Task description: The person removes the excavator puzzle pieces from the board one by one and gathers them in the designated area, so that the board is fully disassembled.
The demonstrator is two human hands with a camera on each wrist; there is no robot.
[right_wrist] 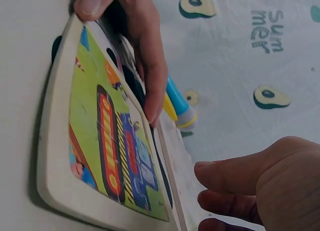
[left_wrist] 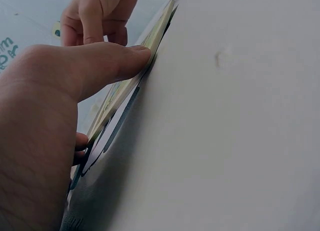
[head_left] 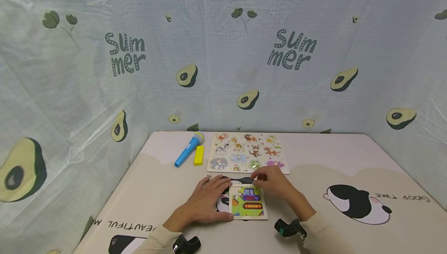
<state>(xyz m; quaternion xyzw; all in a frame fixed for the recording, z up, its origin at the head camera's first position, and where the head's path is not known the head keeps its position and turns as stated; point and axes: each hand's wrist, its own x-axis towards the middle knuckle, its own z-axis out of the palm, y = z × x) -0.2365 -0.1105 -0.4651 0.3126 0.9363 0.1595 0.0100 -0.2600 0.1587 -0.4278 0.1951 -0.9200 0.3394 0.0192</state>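
My left hand (head_left: pixel 207 200), fingers spread, touches puzzle (head_left: pixel 247 202), right hand (head_left: pixel 275 183) loosely curled beside it, animal board (head_left: pixel 246 153) near desk (head_left: pixel 321 149) far edge.

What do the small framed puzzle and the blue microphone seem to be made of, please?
The small framed puzzle looks like wood or fibreboard with a matte finish, judging by its pale rim. The blue microphone is probably smooth plastic, going by its evenly coloured handle.

Passable along right edge of surface (head_left: pixel 314 151). Walled off beyond far edge by printed cloth (head_left: pixel 216 48). Obstructed mid far edge by animal board (head_left: pixel 246 148); toward far left corner, by blue microphone (head_left: pixel 187 152) and yellow block (head_left: pixel 198 155). Blocked left of framed puzzle (head_left: pixel 248 203) by left hand (head_left: pixel 206 201), at far right corner by right hand (head_left: pixel 274 183).
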